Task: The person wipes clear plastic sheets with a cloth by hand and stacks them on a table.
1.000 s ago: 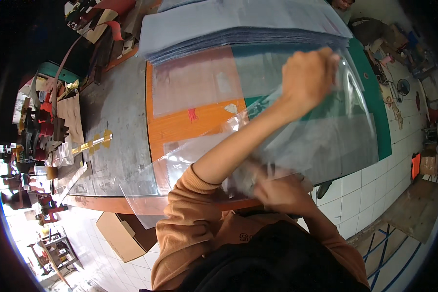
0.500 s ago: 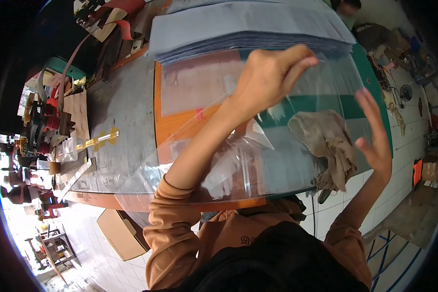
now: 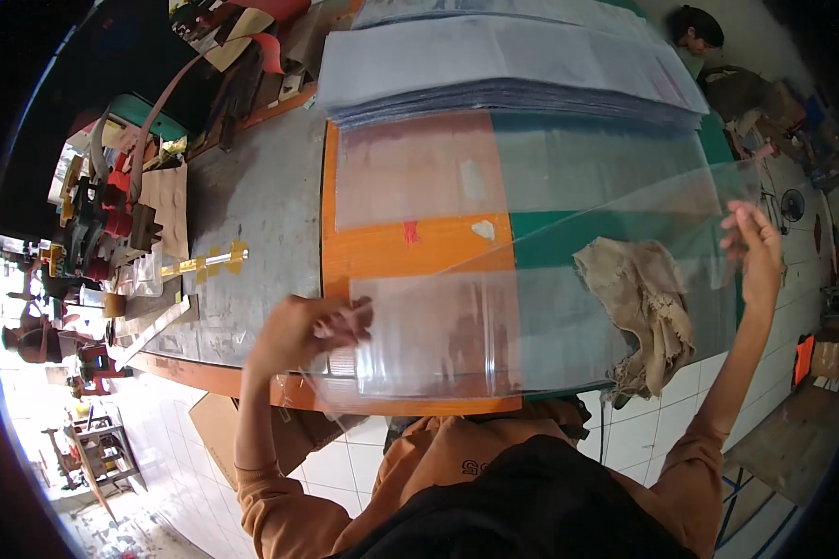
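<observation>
A worn grey metal workbench (image 3: 252, 205) fills the view, with an orange board (image 3: 410, 247) and a green mat (image 3: 569, 228) laid across it and a tall stack of clear plastic sheets (image 3: 503, 70) at the far edge. The left hand (image 3: 303, 331) pinches the near left corner of one clear sheet (image 3: 550, 279) between thumb and fingers, while the right hand (image 3: 753, 250) pinches its far right edge, fingers closed on the rim. The sheet hangs lifted and bowed between them, above the mat and above a crumpled tan rag (image 3: 641, 303) lying under it. The grip at each end looks thin, so the slick plastic could slip out of a pinch and flop down. The sagging middle could also brush the rag, picking up dirt or dragging it, and a sharp bend might crease the sheet.
</observation>
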`<state>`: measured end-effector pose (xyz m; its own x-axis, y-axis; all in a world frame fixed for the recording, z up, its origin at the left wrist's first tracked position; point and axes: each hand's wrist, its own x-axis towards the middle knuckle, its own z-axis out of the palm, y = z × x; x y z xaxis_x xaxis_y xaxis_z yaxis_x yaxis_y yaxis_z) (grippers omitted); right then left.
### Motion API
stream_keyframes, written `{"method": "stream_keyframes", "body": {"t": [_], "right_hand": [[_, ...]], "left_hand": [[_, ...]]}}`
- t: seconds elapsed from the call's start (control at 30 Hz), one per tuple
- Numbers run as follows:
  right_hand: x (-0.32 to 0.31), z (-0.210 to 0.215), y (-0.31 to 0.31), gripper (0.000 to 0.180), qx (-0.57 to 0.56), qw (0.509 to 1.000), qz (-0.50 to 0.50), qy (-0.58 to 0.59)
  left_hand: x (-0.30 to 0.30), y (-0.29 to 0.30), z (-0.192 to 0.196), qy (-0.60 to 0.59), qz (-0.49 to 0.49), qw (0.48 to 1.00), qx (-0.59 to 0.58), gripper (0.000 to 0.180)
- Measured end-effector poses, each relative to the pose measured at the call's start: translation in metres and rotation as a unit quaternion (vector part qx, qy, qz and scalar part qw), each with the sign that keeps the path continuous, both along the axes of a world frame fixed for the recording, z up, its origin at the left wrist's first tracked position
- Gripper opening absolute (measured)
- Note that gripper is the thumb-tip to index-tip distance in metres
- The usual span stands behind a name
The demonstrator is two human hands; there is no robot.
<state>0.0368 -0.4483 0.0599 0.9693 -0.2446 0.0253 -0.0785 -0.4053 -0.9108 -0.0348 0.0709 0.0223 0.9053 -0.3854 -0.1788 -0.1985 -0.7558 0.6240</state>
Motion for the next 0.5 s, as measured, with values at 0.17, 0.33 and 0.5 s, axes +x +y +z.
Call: {"method": "stream_keyframes", "body": {"t": [0.17, 0.33, 0.5], "right_hand": [[0.049, -0.006, -0.040, 0.032, -0.044, 0.998, -0.006, 0.042], [0.104, -0.042, -0.052, 0.030, -0.074, 0.991, 0.024, 0.108], [0.123, -0.068, -0.057, 0.049, -0.166, 0.985, -0.038, -0.019]], "left_hand": [[0.064, 0.014, 0.014, -0.094, 0.158, 0.982, -0.049, 0.021], [0.152, 0.014, -0.023, -0.243, 0.229, 0.942, -0.035, 0.031], [0.150, 0.002, -0.046, -0.337, 0.256, 0.906, -0.003, 0.038]]}}
